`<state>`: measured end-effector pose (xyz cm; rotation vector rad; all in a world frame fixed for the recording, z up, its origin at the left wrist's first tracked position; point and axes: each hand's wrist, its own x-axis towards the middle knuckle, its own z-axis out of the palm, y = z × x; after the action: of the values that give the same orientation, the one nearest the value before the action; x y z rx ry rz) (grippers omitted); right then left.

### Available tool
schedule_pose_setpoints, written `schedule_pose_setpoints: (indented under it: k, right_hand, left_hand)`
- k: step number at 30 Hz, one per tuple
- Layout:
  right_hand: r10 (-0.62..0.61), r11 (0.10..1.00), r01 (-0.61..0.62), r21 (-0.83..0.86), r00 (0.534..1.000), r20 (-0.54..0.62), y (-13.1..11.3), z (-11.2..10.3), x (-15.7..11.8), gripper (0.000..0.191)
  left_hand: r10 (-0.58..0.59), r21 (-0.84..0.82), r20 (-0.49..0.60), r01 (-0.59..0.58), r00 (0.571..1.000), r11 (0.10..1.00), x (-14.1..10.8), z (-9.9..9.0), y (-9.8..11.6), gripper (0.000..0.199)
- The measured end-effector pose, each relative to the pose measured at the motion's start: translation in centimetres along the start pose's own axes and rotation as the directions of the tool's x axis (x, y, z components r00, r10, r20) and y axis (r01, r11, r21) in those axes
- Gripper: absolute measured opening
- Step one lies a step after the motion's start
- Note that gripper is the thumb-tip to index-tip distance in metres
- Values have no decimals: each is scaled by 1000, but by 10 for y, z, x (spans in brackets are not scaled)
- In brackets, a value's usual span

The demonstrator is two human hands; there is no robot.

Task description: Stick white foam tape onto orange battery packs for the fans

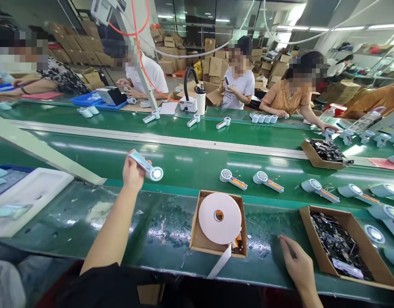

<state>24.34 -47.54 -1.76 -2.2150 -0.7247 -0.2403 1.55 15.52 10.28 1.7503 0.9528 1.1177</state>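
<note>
My left hand (133,173) is closed around the handle of a light blue handheld fan body (156,173), held over the near edge of the green conveyor belt. Its round head points right. My right hand (297,262) is low over the dark green bench, fingers loosely stretched out, with nothing visible in them. To its left stands a cardboard box (194,237) with a roll of white tape (207,218) on top and orange cylindrical cells partly hidden beneath. On its right is a cardboard box of small black parts (333,239).
Several open fan bodies (237,182) with orange cells and wires lie along the near belt (184,164). A white tray (52,182) sits at the left, by a slanted metal post (46,147). Across the belt, co-workers (238,81) handle parts; another box of black parts (327,154) stands there.
</note>
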Motion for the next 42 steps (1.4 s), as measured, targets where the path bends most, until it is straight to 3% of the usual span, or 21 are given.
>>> schedule_pose_setpoints:
  k: [2, 4, 6, 9, 11, 14, 17, 20, 21, 22, 23, 26, 27, 28, 33, 36, 38, 40, 42]
  right_hand:
    - [-12, 1000, 12, -6, 1000, -4, 0, 0, 0, 39]
    - [-21, 1000, 21, -19, 1000, 1, -1, -1, 0, 40]
    - [-24, 999, 24, -31, 1000, -5, -3, -3, 0, 43]
    - [-15, 999, 14, -38, 1000, -20, -6, -4, -1, 46]
    - [-18, 999, 17, -37, 1000, -13, -8, -4, -1, 44]
    - [-37, 999, 37, -28, 999, 8, -10, -5, -1, 40]
    - [-54, 998, 54, -11, 998, 9, -14, -5, 0, 34]
    - [-51, 998, 51, 22, 999, 9, -21, -6, 2, 31]
    - [-43, 998, 43, 39, 999, 15, -24, -6, 3, 31]
    - [-34, 998, 32, 54, 999, 21, -26, -7, 4, 30]
    - [-22, 998, 20, 67, 999, 25, -28, -7, 5, 30]
    - [12, 997, -15, 79, 999, 32, -30, -8, 7, 30]
    - [21, 996, -24, 81, 999, 33, -30, -8, 6, 30]
    - [29, 996, -32, 88, 999, 36, -31, -9, 5, 29]
    - [78, 982, -78, 173, 997, 9, -46, -5, -1, 30]
    - [146, 931, -153, 330, 988, 46, -79, 2, 3, 31]
    - [185, 827, -265, 496, 961, 205, -113, 7, 7, 35]
    - [95, 707, -390, 590, 879, 468, -153, 11, 11, 46]
    - [-113, 667, -456, 590, 720, 684, -191, 15, 12, 53]
  left_hand:
    - [-27, -58, 216, 41, 976, 997, -39, -1, 7, 76]
    - [-56, 15, 457, 55, 888, 998, -75, 4, 13, 76]
    - [-104, 152, 615, 11, 782, 988, -98, 14, 18, 70]
    - [-167, 300, 754, -106, 636, 948, -102, 32, 21, 53]
    - [-197, 372, 784, -192, 588, 908, -89, 43, 20, 49]
    - [-253, 486, 784, -307, 566, 818, -62, 55, 21, 49]
    - [-275, 586, 744, -396, 609, 707, -51, 62, 33, 41]
    - [-202, 630, 696, -452, 689, 632, -76, 74, 58, 33]
    - [-143, 599, 712, -489, 688, 634, -92, 79, 69, 34]
    - [-67, 525, 761, -551, 645, 648, -111, 84, 80, 36]
    - [17, 410, 830, -629, 558, 661, -132, 90, 91, 36]
    - [181, 42, 963, -779, 197, 625, -190, 103, 117, 42]
    - [174, 4, 975, -794, 138, 608, -204, 107, 122, 48]
    - [153, 12, 980, -804, 128, 595, -215, 109, 124, 54]
    - [80, 113, 979, -831, 185, 544, -231, 109, 110, 82]
    - [99, 122, 975, -847, 200, 517, -230, 97, 104, 86]
    - [176, 140, 946, -833, 273, 536, -232, 85, 108, 85]
    - [299, 159, 871, -800, 389, 579, -235, 69, 114, 87]
    - [423, 155, 766, -778, 484, 609, -237, 52, 118, 84]
